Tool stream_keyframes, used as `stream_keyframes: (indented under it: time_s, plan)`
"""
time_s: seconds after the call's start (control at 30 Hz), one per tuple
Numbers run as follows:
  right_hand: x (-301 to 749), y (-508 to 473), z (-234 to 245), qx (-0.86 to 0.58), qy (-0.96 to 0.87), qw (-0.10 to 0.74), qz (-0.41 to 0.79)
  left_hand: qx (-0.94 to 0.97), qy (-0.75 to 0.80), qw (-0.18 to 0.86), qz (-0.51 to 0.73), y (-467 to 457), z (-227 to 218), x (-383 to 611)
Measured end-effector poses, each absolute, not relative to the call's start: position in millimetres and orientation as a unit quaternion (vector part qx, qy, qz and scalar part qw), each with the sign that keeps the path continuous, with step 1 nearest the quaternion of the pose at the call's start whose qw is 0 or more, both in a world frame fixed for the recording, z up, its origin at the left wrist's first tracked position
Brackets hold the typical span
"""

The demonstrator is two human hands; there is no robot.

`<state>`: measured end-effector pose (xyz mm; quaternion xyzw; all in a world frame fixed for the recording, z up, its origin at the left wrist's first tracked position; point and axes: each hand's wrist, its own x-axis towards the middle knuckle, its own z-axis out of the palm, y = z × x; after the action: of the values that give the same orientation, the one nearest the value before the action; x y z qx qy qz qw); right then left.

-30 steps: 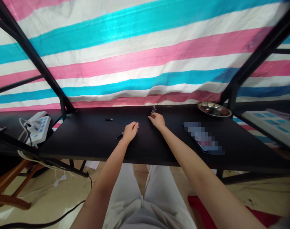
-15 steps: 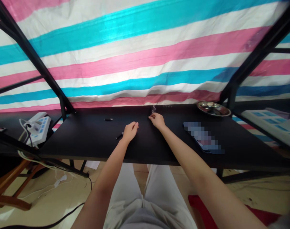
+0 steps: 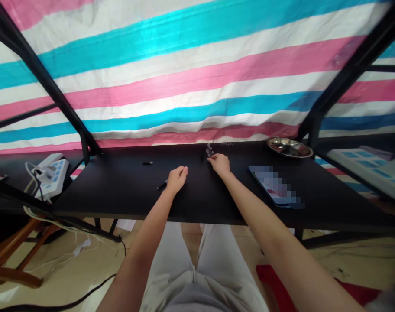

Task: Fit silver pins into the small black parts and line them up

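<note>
My right hand is at the back middle of the black table, its thumb and fingertips pinched together. Just beyond the fingertips stands a small cluster of clear, bead-like pieces. Whether the pinch holds one of them is too small to see. My left hand rests nearer the front, fingers curled closed; anything inside is hidden. Beside its wrist lies a short black stick, partly covered by the hand. Farther back on the left is another short black stick with a pale end. Tiny clear pieces form a row along the back edge.
A shiny metal dish sits at the back right. In front of it lies a flat, blue-edged item with a blurred-out surface. White power strips are on the left. Black frame posts flank the table, with a striped sheet behind.
My right hand has shifted slightly right, off the clear cluster, so more of the cluster shows. My left hand has stayed in nearly the same place.
</note>
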<state>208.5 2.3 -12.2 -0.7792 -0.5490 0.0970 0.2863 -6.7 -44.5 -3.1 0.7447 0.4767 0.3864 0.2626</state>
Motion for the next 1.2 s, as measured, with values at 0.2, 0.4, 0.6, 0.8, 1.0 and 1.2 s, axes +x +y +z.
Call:
stream_keyframes:
  time_s: [0.2, 0.4, 0.6, 0.8, 1.0, 1.2]
  plan:
    - [205.8, 6.1, -12.4, -0.790, -0.539, 0.281, 0.072, 0.756, 0.465, 0.198, 0.415, -50.5, 13.6, -12.4]
    - [208.5, 11.0, -17.4, -0.788, -0.539, 0.288, 0.071, 0.790, 0.487, 0.128, 0.350, -48.9, 36.2, -63.1]
    - [211.8, 2.5, -10.7, -0.789, -0.519, 0.306, 0.118, 0.810, 0.553, 0.075, 0.183, -60.0, 26.0, -110.1]
    - [189.7, -29.3, -0.2, -0.735, -0.514, 0.431, 0.100, 0.811, 0.545, 0.067, 0.203, -59.9, 16.2, -90.2]
    - [156.4, -51.3, -2.2, -0.587, -0.649, 0.472, 0.108, 0.835, 0.473, 0.074, 0.271, -35.7, 23.8, -27.4]
    - [159.5, -48.1, -13.6, -0.609, -0.640, 0.441, 0.158, 0.843, 0.408, 0.130, 0.325, -22.6, 8.5, 9.0]
